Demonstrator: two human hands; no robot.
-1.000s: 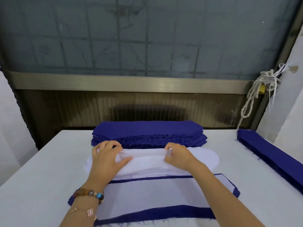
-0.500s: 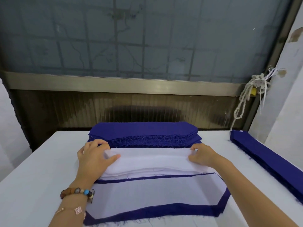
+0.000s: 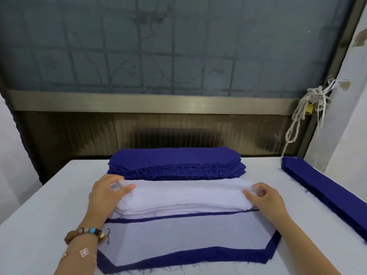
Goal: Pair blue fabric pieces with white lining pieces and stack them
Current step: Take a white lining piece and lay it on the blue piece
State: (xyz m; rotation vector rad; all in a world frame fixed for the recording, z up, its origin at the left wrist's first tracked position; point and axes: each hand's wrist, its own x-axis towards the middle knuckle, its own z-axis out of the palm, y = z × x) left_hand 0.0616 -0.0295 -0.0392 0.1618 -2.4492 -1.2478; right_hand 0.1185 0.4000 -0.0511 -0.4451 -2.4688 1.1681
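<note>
Where hands (image 3: 105, 193) (image 3: 266, 197) pinch, white lining (image 3: 184, 195) ends hidden

The table (image 3: 39, 215) is plain white. At 12 o'clock the stack (image 3: 174, 161) is deep blue, its near edge fuzzy with threads of the same blue. The lining (image 3: 184, 197) is plain white. At 6 o'clock the pair (image 3: 188, 233) is white, framed by a blue border. The strips (image 3: 327, 193) at 3 o'clock are the same blue. At 8 o'clock, the bracelet (image 3: 85, 233) has brown beads and one bright blue. The window (image 3: 178, 46) is grey-green with a dark grid.
</note>
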